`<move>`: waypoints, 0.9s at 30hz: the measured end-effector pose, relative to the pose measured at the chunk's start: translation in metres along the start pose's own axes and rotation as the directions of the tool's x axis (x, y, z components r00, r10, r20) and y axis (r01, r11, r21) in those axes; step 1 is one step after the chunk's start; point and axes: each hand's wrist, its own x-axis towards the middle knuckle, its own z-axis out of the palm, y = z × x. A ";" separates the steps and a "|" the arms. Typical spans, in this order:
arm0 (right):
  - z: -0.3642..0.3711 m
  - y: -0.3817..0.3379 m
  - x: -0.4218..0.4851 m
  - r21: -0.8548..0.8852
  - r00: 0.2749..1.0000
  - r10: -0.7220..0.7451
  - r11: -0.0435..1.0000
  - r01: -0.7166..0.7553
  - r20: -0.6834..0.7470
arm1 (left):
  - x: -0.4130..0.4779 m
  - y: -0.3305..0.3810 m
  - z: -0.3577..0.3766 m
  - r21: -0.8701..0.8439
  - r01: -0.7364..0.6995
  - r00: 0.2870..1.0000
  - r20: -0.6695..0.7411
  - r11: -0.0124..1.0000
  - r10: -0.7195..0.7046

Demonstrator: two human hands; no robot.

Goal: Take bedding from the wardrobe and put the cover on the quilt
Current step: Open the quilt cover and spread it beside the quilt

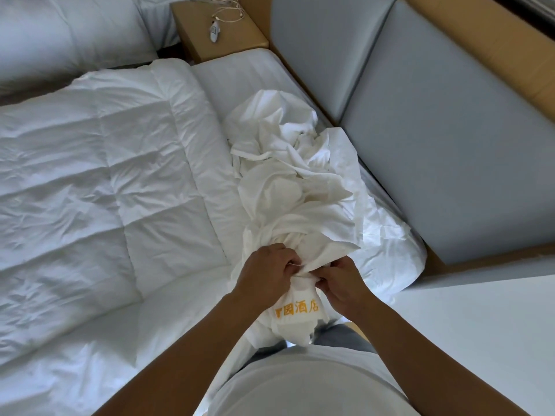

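A white stitched quilt (99, 181) lies spread flat over the left part of the bed. To its right a crumpled white cover (291, 175) lies bunched in a long heap towards the headboard. Its near end, with yellow embroidered characters (297, 309), hangs over the bed's edge in front of my body. My left hand (264, 274) grips a gathered fold of the cover from the left. My right hand (342, 280) pinches the same fold from the right, its fingertips close to the left hand's.
A grey padded headboard (435, 130) in a tan wooden frame runs along the right. A wooden bedside table (240, 31) with a small white device and cord stands at the top. A second bed with pillows (60, 31) lies at the upper left. A white surface (480, 325) sits at right.
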 end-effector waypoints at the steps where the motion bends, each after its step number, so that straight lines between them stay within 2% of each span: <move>1: 0.001 0.001 -0.001 -0.005 1.000 0.002 1.000 -0.002 0.007 | -0.001 -0.004 -0.002 0.014 0.000 0.999 0.033 1.000 -0.001; 6: 0.005 0.004 -0.002 -0.027 0.999 0.024 0.999 -0.023 0.041 | 0.002 -0.017 -0.009 -0.025 0.049 0.986 0.161 0.999 -0.044; 10: 0.006 0.000 -0.002 -0.009 0.993 0.064 0.998 -0.064 0.097 | 0.014 -0.014 -0.012 -0.246 0.159 0.977 0.181 0.956 -0.116; 13: 0.011 -0.003 -0.003 0.049 0.989 0.096 0.994 -0.102 0.112 | 0.015 -0.009 -0.009 -0.203 0.109 0.975 0.211 0.973 -0.065; 15: 0.012 -0.007 -0.005 0.152 0.974 0.158 0.971 -0.183 0.162 | 0.011 -0.009 -0.004 -0.165 0.081 0.984 0.169 0.983 -0.053; 17: 0.012 -0.009 -0.006 0.275 0.961 0.207 0.927 -0.253 0.185 | 0.009 -0.016 -0.002 -0.196 0.131 0.991 0.066 0.972 -0.121; 19: 0.016 -0.005 -0.006 0.347 0.962 0.251 0.898 -0.272 0.107 | 0.009 -0.022 -0.004 -0.265 0.171 0.983 -0.018 0.949 -0.182; 22: 0.025 0.007 -0.002 0.309 0.910 0.407 0.878 -0.366 -0.077 | 0.011 -0.021 -0.004 -0.299 0.153 0.986 -0.011 0.942 -0.164; 24: 0.027 0.007 -0.002 0.242 0.879 0.466 0.869 -0.432 -0.104 | 0.009 -0.016 -0.002 -0.307 0.151 0.986 -0.020 0.940 -0.165; 27: 0.024 0.002 -0.003 0.192 0.877 0.476 0.869 -0.456 -0.070 | 0.008 -0.013 -0.002 -0.285 0.121 0.991 -0.021 0.951 -0.132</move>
